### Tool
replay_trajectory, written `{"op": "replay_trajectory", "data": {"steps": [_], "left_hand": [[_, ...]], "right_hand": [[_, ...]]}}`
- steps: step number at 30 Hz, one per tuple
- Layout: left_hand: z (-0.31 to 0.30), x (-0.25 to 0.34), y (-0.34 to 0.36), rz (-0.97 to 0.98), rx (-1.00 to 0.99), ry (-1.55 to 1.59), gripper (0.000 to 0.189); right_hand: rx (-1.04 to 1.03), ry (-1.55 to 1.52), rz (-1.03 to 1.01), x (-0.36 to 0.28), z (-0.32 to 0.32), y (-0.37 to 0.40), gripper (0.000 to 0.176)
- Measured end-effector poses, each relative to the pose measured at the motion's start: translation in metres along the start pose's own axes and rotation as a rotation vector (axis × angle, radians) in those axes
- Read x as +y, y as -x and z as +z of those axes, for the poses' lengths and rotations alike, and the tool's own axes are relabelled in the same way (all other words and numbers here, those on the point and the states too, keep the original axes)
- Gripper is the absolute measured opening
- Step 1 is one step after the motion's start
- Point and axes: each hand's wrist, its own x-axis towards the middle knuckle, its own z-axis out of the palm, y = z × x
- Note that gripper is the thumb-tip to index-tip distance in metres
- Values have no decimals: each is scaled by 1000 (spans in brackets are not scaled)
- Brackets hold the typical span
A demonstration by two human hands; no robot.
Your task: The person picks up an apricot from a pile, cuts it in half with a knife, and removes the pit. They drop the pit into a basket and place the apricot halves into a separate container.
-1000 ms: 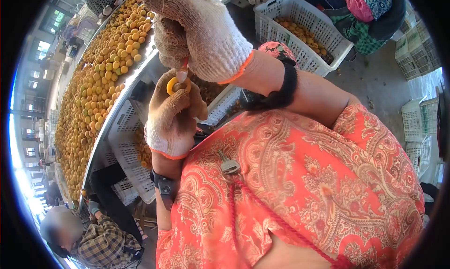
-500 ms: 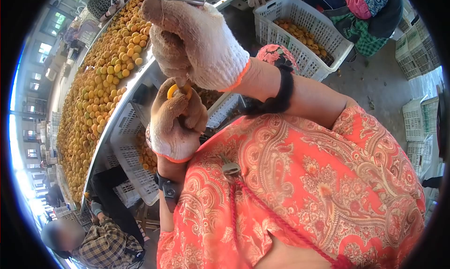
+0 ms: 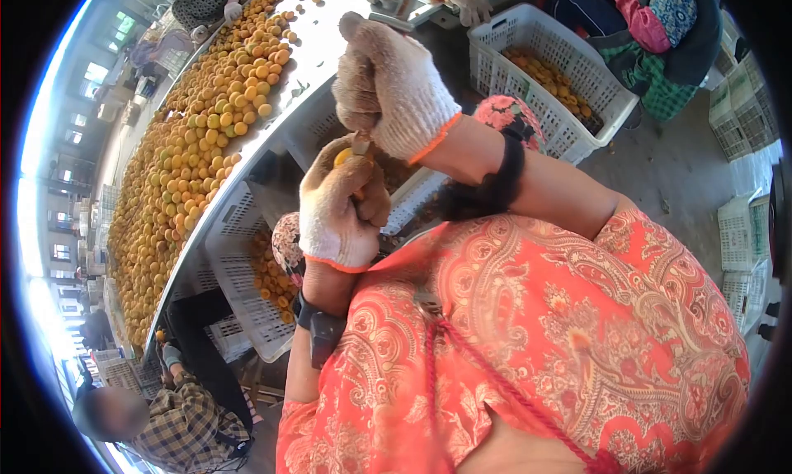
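Note:
My left hand [image 3: 342, 210], in a soiled white knit glove, pinches a small orange fruit [image 3: 342, 157] with its fingers curled round it. Just above, my right hand [image 3: 396, 94], gloved alike, is closed in a fist on a small knife. Only a short piece of the knife's blade [image 3: 360, 142] shows, touching or right beside the fruit; the handle is hidden in the fist. To the left, many orange and yellow fruits [image 3: 194, 156] are heaped on a long metal table [image 3: 318, 57].
White crates with fruit pieces stand under the table edge [image 3: 247, 284] and at upper right [image 3: 610, 115]. A person in a checked shirt [image 3: 194, 424] is at lower left, another [image 3: 206, 4] at the table's far side, a third [image 3: 660, 28] at upper right. Stacked crates [image 3: 742, 111] line the right.
Both hands and the surroundings have shifted right in view. The fruit shows less between my left fingers, and the blade shows more clearly beside it. The far person's face and hands have come into view.

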Motion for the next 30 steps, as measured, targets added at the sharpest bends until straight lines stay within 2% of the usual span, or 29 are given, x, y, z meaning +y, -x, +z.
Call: {"op": "replay_trajectory", "data": {"steps": [1,3,4,5,7,8,9,13,15,16,17,18,19,20,21,22,23,25,27,28,30], "left_hand": [[-1,1,-1,9,3,-2,25],[1,1,-7,-34,-17,-153,16],[-10,-1,-14,12,-43,-296,15],[-13,-1,-15,-121,-3,-61,10],[-16,2,-19,-138,-9,-172,7],[-17,0,-26,-126,-88,-207,8],[-22,-2,-29,-94,-77,-280,6],[-21,-20,-75,-19,-241,-436,3],[-48,-22,-83,71,-218,-576,14],[-6,-12,-70,-83,-43,-509,21],[-9,-10,-74,-105,-66,-525,28],[-13,-14,-82,-61,-66,-650,37],[-21,-17,-91,-7,-161,-627,47],[-24,-13,-94,99,-269,-800,45],[-23,-9,-99,296,-306,-1057,39],[-23,-6,-104,482,-350,-1317,33],[-27,-6,-110,581,-346,-1393,31],[-29,0,-119,653,-351,-1486,26],[-40,4,-134,628,-331,-1746,24],[-43,6,-140,513,-277,-1804,17],[-63,11,-149,424,-220,-1800,16]], "right_hand": [[38,25,-45,1,2,0,29],[-4,71,114,-1,-12,-5,24],[-82,207,68,5,-17,-8,31],[-142,368,0,8,-19,-12,38],[17,32,239,7,-11,-12,33],[75,275,31,10,-17,-14,30],[99,95,80,7,-17,-16,32],[233,97,81,-9,-31,-26,36],[312,145,29,-4,-35,-30,37],[368,173,12,-1,-41,-33,37],[366,123,117,-9,-41,-29,36],[407,120,132,-9,-44,-31,32],[472,140,135,-3,-50,-42,29],[428,26,102,3,-59,-47,29],[470,22,99,2,-53,-45,32],[428,15,136,4,-63,-51,34],[475,3,129,3,-60,-54,34],[527,4,67,10,-66,-67,34],[422,-26,84,11,-83,-75,36],[432,53,43,11,-82,-76,36],[449,173,-47,9,-80,-79,35]]}}
